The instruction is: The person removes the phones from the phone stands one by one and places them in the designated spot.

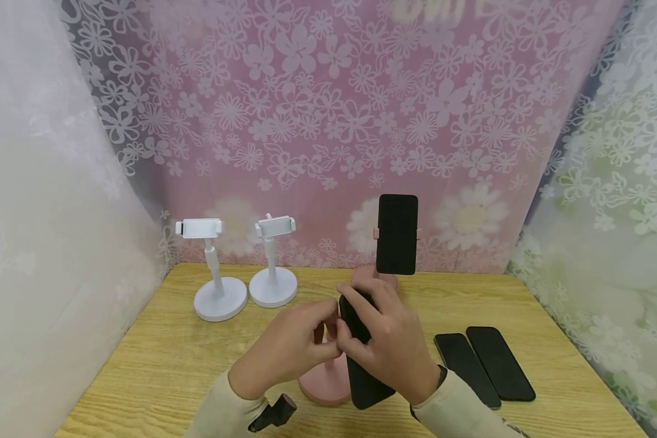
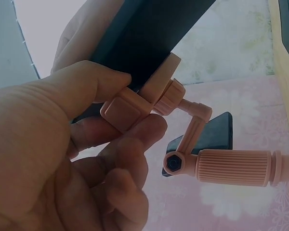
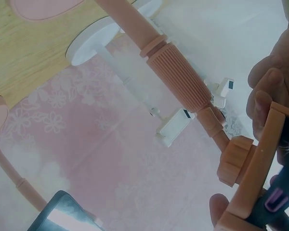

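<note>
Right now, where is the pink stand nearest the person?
In the head view, the near pink stand is at lower centre, its round base just left of the black phone in the right hand; the left hand pinches the stand's clamp.

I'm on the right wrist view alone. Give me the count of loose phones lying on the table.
Observer: Two. In the head view, a phone and another phone lie side by side on the table, to the right of the right hand.
Operator: I get only part of the far phone. Describe how it sits.
Observer: The head view shows all of it: it stands upright, long sides roughly vertical, in a pink holder.
Operator: Now report where the left hand has its thumb.
Observer: By the left wrist view, its tip touches the near clamp, right at the edge of the held phone.
</note>
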The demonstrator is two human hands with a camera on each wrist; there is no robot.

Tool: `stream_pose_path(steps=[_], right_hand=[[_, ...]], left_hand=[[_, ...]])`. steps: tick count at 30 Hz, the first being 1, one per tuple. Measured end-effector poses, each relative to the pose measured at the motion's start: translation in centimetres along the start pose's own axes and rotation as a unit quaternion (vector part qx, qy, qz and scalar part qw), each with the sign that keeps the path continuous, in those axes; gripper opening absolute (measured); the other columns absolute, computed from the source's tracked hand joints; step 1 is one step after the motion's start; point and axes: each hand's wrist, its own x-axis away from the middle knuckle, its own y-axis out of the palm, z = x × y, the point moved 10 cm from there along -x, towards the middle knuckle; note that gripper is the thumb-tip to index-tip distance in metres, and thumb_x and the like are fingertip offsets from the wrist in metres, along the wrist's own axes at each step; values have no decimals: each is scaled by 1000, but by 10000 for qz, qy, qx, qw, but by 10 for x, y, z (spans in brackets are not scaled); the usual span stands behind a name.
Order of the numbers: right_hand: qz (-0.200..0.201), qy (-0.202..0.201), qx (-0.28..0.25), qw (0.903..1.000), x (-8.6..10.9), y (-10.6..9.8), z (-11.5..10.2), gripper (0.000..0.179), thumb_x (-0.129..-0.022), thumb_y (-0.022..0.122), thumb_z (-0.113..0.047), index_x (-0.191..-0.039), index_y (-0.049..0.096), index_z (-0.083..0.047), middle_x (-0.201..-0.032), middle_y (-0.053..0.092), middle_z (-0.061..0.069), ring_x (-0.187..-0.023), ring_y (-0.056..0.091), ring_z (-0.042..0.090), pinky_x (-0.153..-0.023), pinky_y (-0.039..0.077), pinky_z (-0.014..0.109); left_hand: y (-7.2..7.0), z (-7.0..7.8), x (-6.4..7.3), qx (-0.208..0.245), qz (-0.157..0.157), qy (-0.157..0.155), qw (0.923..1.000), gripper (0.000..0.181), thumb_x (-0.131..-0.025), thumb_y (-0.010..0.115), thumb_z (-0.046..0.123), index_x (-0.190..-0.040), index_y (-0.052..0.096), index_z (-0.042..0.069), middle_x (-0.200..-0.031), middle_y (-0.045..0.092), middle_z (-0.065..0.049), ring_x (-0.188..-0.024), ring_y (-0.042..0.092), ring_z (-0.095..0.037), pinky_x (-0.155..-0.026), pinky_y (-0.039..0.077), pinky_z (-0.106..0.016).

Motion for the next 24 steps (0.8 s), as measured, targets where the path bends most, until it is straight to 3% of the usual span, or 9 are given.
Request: stream_pose_path(steps=[8, 13, 21, 24], right_hand=[[138, -375, -98, 9992, 4, -2, -7, 41, -100, 55, -33, -126, 72, -6, -117, 65, 12, -100, 66, 24, -76, 62, 42], [452, -841, -113, 9954, 9, -6, -16, 40, -99, 55, -30, -126, 72, -5, -114, 67, 12, -103, 66, 27, -76, 61, 41], [1223, -1708, -76, 9777, 20, -22, -29, 35, -98, 58, -27, -115, 73, -1, -107, 69, 17, -96, 67, 32, -78, 60, 36], [1452, -1856, -94, 9718, 26, -33, -30, 34, -100, 58, -29, -112, 73, -1, -105, 69, 19, -95, 68, 34, -78, 60, 34]], left_hand=[[2, 0, 0, 163, -100, -36, 9998, 14, -91, 68, 10, -91, 60, 21, -76, 55, 17, -67, 50, -2, -58, 44, -22], [4, -4, 0, 318, -197, -220, 9991, 14, -93, 70, 12, -95, 62, 23, -83, 60, 16, -68, 51, -3, -58, 45, -23], [3, -5, -1, 275, -78, -220, 9993, 19, -95, 73, 18, -92, 57, 26, -81, 57, 18, -68, 53, -3, -59, 47, -23], [3, -5, -1, 321, -72, -250, 9991, 19, -97, 74, 24, -90, 57, 28, -79, 57, 18, -67, 53, -2, -59, 47, -23]])
